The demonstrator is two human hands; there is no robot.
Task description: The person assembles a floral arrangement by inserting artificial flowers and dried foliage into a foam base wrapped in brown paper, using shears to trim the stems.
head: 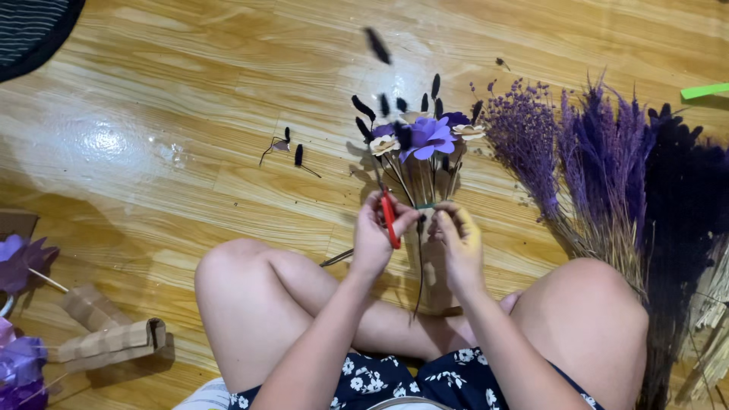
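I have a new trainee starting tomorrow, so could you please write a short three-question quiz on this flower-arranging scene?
1. True or false: the left hand holds a red-handled tool.
2. Multiple choice: where do the bundles of purple dried stems lie? A) on the person's lap B) on the wooden floor on the person's right C) inside a cardboard box
3. Fill in the missing word: the right hand grips the small bouquet by its ____.

Key:
1. True.
2. B.
3. Stems; both hands meet at the base of the bouquet, whose purple and cream flower heads point away from the person.
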